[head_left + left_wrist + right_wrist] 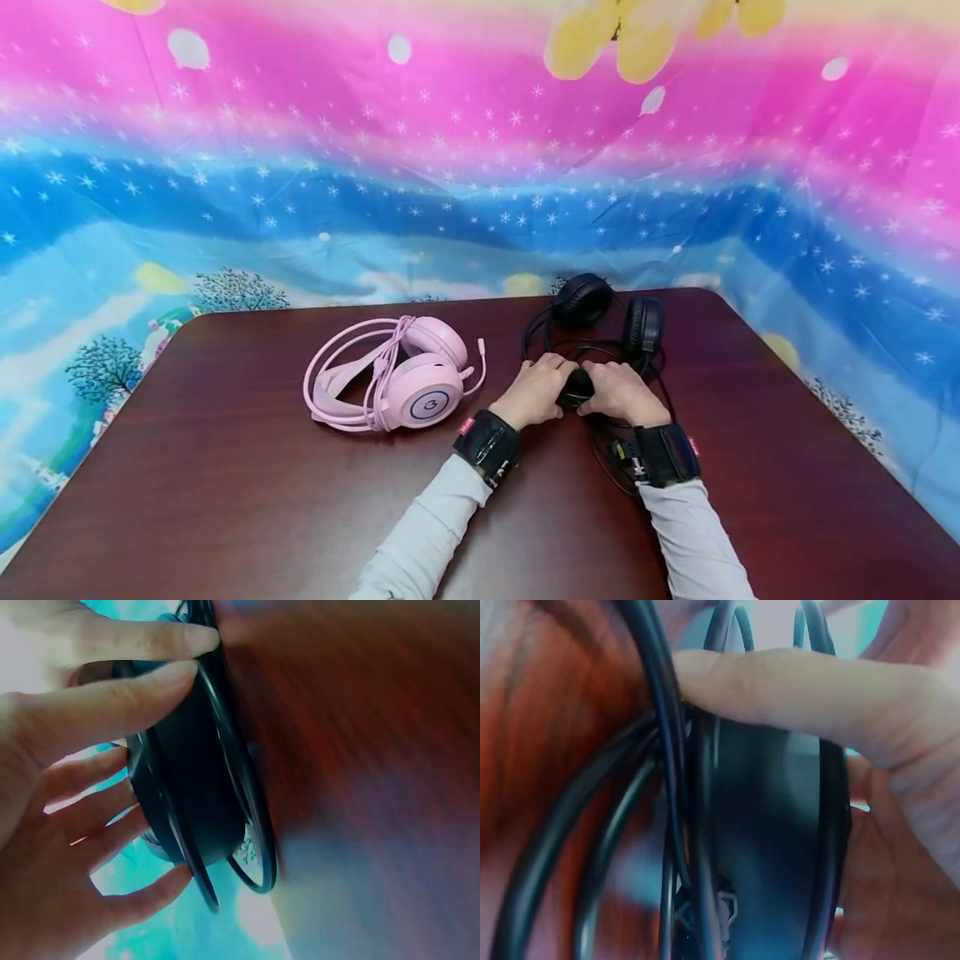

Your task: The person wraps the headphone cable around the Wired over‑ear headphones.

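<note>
Black headphones (642, 327), pinched by the band

Read the bench (300, 517) as a clock face in the head view, and the black pair sits toward two o'clock. Its headband (576, 389) lies nearest the person; of its two ear cups (582, 301), one stands at twelve o'clock from the band, the other between one and two.

Left grip (538, 389) comes in from nine o'clock and right grip (622, 392) from three, close together on the band. Each pinches it, thumb on one side and fingers on the other — the wrist views show slim black hoops caught in the hold too. Black cable (528, 335) loops near the band at ten to eleven o'clock, and more trails toward five.

I would expect a light, springy thing: a broad, smooth strip that flexes, hoops that bow under a hard squeeze, soft pads on the cups. The middle of the band looks the best place to hold, with strip and hoops taken together; the loose cable is the likelier snag.

Pink headphones (408, 385) lie at ten o'clock, well apart from both grips, with their own cord bundled around the band.
</note>
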The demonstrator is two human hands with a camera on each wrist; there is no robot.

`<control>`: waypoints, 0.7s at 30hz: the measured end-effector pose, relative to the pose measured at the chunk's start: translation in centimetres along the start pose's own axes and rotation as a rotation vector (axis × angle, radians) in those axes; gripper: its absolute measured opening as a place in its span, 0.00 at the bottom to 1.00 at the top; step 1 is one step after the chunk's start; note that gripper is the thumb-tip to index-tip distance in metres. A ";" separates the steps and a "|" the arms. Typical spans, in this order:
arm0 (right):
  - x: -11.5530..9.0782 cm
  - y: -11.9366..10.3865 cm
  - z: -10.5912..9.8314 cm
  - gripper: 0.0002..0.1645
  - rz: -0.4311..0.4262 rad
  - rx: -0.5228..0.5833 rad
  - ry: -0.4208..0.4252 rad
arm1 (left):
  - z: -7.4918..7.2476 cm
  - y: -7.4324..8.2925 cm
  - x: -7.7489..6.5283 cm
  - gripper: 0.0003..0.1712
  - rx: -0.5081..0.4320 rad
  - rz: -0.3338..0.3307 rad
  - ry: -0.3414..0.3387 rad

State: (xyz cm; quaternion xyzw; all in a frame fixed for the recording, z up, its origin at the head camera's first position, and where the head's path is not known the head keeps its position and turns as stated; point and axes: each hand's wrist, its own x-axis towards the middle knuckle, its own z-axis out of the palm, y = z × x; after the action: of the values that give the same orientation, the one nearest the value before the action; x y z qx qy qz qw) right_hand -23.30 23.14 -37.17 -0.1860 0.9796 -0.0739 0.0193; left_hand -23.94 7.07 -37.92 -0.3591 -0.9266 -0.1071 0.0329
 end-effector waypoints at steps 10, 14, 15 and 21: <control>0.4 -0.1 -0.3 0.10 -0.116 0.017 0.017 | -1.5 -0.4 -0.5 0.35 -0.118 -0.033 -0.030; 0.7 -0.4 -0.3 0.10 -0.130 -0.017 0.020 | -2.4 -0.6 -1.0 0.35 -0.189 -0.071 -0.073; 0.7 -0.5 -0.2 0.10 -0.133 -0.025 0.025 | -2.4 -0.7 -1.1 0.35 -0.199 -0.079 -0.075; 0.9 -1.0 0.4 0.11 -0.229 -0.071 0.143 | -2.8 -1.3 -1.9 0.33 -0.273 -0.133 -0.008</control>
State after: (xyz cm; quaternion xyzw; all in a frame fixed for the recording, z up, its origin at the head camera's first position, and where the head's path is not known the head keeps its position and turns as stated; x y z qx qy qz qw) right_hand -23.73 21.80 -37.39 -0.2913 0.9528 -0.0538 -0.0660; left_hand -23.45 4.29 -35.69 -0.2985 -0.9253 -0.2324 -0.0271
